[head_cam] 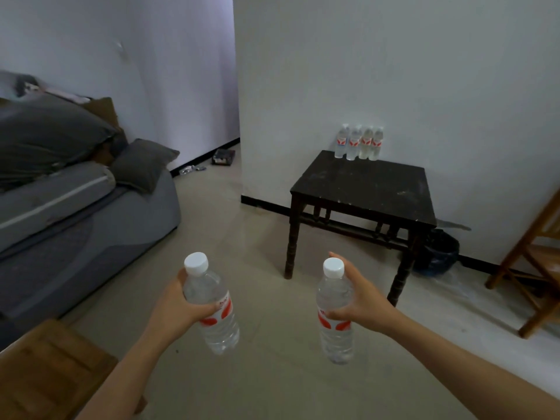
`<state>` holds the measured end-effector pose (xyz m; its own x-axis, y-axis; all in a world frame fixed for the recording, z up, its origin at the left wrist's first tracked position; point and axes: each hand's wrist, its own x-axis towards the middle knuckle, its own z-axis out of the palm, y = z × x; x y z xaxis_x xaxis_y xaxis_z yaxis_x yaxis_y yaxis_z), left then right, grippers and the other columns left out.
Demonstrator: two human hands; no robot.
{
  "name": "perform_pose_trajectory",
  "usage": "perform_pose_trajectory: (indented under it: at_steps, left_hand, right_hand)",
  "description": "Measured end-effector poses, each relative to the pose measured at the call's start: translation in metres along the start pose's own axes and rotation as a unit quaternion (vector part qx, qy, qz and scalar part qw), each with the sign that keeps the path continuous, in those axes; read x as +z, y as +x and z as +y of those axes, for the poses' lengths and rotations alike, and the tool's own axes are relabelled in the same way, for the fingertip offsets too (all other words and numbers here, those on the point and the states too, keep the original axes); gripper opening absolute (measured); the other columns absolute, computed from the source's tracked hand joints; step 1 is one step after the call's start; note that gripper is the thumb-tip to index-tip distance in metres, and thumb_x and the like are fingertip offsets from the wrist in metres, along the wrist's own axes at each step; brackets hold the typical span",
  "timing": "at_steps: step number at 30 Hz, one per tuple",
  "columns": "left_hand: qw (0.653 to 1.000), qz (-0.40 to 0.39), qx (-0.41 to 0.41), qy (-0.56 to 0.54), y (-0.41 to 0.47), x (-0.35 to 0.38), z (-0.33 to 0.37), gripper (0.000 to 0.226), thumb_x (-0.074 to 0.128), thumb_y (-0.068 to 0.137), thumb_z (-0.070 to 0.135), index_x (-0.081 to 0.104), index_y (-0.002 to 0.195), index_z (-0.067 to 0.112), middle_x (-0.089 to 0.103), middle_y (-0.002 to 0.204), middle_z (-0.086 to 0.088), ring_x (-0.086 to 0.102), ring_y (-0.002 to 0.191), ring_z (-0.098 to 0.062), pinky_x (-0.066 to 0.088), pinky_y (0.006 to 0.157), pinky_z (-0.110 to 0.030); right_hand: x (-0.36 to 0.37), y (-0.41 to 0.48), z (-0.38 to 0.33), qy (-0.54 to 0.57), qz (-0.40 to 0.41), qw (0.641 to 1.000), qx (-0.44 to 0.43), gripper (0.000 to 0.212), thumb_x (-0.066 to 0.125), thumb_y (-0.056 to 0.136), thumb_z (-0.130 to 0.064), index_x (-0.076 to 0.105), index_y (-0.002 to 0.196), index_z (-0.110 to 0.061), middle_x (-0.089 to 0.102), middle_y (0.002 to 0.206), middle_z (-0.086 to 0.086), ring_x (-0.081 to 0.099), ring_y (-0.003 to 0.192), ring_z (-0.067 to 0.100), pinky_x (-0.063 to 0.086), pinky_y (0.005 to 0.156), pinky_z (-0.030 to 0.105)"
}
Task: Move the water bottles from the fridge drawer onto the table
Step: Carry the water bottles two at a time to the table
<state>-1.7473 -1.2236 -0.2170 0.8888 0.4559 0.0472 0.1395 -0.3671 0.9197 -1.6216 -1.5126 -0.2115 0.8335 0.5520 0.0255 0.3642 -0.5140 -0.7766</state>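
Observation:
My left hand point(178, 304) grips a clear water bottle point(212, 307) with a white cap and a red label, held upright over the floor. My right hand point(360, 301) holds a second, matching water bottle point(335, 310) the same way. Ahead and to the right stands a small dark wooden table point(363, 186) against the white wall. Several more bottles point(359, 143) stand in a row at the table's back edge, touching the wall. The fridge drawer is out of view.
A grey sofa point(75, 207) with cushions fills the left side. A wooden surface point(45, 371) lies at the lower left and a wooden shelf frame point(536, 256) at the right. A dark bin point(436, 253) sits behind the table. Bare floor lies between me and the table.

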Motion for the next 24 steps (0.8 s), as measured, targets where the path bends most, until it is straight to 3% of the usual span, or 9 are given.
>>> perform_pose_trajectory:
  at_steps: [3, 8, 14, 19, 24]
  left_hand:
    - [1.000, -0.004, 0.003, 0.006, 0.032, -0.004, -0.007, 0.055, 0.086, 0.055, 0.019, 0.053, 0.096, 0.035, 0.064, 0.095, 0.010, 0.062, 0.089, -0.008, 0.047, 0.068, -0.022]
    - [0.999, 0.006, -0.005, 0.037, 0.111, -0.020, -0.022, 0.062, 0.085, 0.058, 0.015, 0.055, 0.111, 0.022, 0.065, 0.101, 0.004, 0.063, 0.093, -0.015, 0.050, 0.075, -0.028]
    - [0.998, 0.039, -0.010, 0.057, 0.189, -0.057, -0.024, 0.068, 0.082, 0.041, 0.041, 0.053, 0.103, 0.033, 0.064, 0.098, 0.011, 0.063, 0.091, -0.011, 0.049, 0.076, -0.028]
    - [0.995, 0.073, -0.024, 0.070, 0.253, -0.093, -0.044, 0.088, 0.071, 0.034, 0.058, 0.052, 0.114, 0.027, 0.063, 0.106, 0.002, 0.061, 0.096, -0.018, 0.050, 0.083, -0.037]
    - [0.996, 0.062, -0.032, 0.057, 0.314, -0.114, -0.073, 0.084, 0.071, 0.033, 0.058, 0.053, 0.110, 0.029, 0.063, 0.103, 0.003, 0.062, 0.094, -0.016, 0.050, 0.080, -0.035]
  right_hand:
    - [0.005, 0.036, -0.002, -0.005, 0.002, 1.000, -0.010, 0.103, 0.080, 0.062, -0.017, 0.010, 0.115, -0.071, 0.043, 0.116, -0.025, 0.049, 0.111, 0.012, 0.050, 0.088, 0.032]
    - [0.019, 0.121, -0.004, -0.001, -0.001, 1.000, -0.027, 0.102, 0.080, 0.063, -0.019, 0.010, 0.117, -0.071, 0.043, 0.122, -0.017, 0.050, 0.111, 0.014, 0.049, 0.087, 0.031]
    - [0.038, 0.230, -0.020, -0.021, -0.004, 0.999, -0.046, 0.098, 0.079, 0.063, -0.019, 0.016, 0.129, -0.055, 0.047, 0.122, -0.015, 0.054, 0.106, 0.014, 0.048, 0.084, 0.027]
    - [0.061, 0.308, -0.035, -0.002, -0.002, 0.998, -0.065, 0.096, 0.080, 0.064, -0.023, 0.013, 0.120, -0.064, 0.049, 0.117, -0.015, 0.054, 0.106, 0.012, 0.051, 0.089, 0.036]
    - [0.082, 0.367, -0.046, 0.006, -0.007, 0.998, -0.059, 0.096, 0.078, 0.062, -0.022, 0.014, 0.116, -0.069, 0.050, 0.119, -0.012, 0.054, 0.106, 0.013, 0.051, 0.089, 0.033]
